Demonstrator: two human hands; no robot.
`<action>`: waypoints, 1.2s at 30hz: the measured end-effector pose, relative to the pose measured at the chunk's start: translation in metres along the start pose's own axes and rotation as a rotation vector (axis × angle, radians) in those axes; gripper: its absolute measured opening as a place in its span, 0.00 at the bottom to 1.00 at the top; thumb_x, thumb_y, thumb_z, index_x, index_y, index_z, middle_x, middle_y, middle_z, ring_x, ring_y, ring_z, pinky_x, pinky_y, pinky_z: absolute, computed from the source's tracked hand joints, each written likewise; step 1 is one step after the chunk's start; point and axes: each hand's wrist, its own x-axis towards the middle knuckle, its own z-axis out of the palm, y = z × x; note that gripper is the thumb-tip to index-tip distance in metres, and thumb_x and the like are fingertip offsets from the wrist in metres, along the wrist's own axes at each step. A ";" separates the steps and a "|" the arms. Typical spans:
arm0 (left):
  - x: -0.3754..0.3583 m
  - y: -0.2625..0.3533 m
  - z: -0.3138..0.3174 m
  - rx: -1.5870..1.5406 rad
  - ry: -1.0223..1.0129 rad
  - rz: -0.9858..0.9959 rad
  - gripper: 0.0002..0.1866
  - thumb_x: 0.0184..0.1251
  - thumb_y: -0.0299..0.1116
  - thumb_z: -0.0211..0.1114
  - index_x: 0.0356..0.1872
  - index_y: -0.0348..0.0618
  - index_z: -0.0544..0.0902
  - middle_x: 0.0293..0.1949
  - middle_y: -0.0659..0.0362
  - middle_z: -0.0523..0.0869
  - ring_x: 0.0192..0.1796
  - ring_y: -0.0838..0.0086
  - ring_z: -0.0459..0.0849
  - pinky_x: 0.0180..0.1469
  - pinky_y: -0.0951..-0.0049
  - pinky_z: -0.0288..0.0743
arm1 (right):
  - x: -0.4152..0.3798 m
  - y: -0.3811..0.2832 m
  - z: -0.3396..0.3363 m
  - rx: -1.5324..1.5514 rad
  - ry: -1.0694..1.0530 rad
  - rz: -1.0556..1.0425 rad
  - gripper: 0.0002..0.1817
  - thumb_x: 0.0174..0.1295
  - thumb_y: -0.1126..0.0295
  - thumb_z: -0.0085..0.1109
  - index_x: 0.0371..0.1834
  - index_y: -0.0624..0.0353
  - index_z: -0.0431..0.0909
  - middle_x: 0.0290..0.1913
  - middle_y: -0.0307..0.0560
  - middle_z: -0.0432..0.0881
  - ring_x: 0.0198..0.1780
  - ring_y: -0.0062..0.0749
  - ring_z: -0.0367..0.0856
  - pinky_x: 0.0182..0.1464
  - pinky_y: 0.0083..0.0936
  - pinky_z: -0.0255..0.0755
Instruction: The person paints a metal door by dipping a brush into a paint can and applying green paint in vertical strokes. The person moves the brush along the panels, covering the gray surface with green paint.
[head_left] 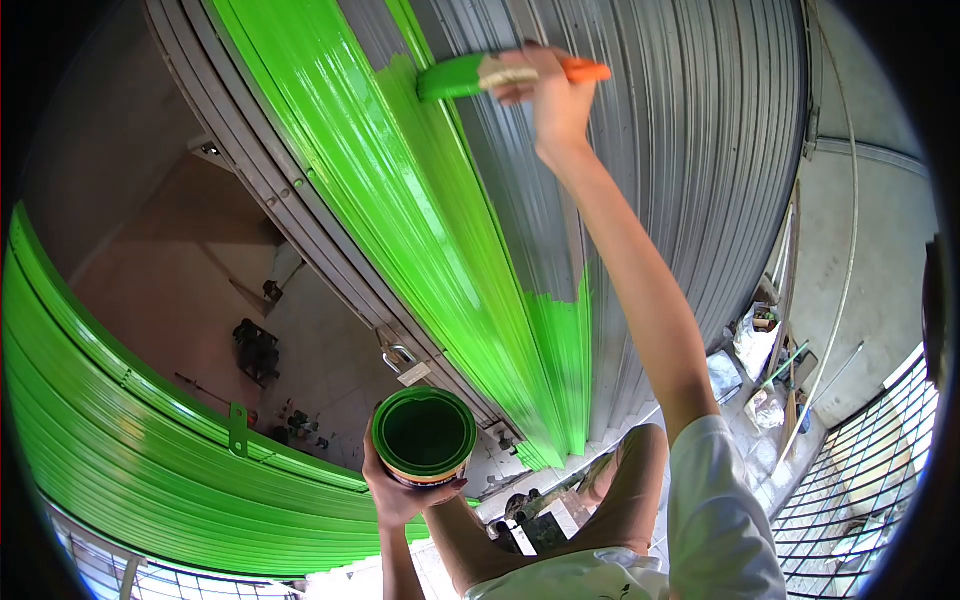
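Note:
My right hand (555, 95) is closed around a paintbrush (452, 78) with an orange handle end and green-coated bristles. The bristles lie against the ribbed metal shutter (660, 200), at the boundary between green paint and grey metal near the top. Down by my lap, my left hand (400, 500) grips an open paint can (471, 440) from below and the side. Dark green paint shows inside the can, and its rim is smeared green. Wet-looking green strips (400, 200) run down the shutter's left part, with a ragged lower patch (560, 330) beside bare grey ribs.
A padlock (398, 356) hangs on the shutter's edge rail close above the can. Another green shutter section (150, 450) curves along the left, past a doorway. White bags (757, 340) and poles stand by the right wall, near a black grid (860, 480).

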 end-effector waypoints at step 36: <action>0.001 0.007 -0.008 -0.015 -0.020 0.008 0.61 0.21 0.38 0.88 0.66 0.31 0.65 0.54 0.47 0.83 0.55 0.60 0.85 0.60 0.60 0.78 | -0.057 0.017 -0.061 -0.379 -0.160 0.270 0.12 0.61 0.71 0.52 0.25 0.67 0.82 0.22 0.48 0.84 0.17 0.24 0.77 0.21 0.23 0.70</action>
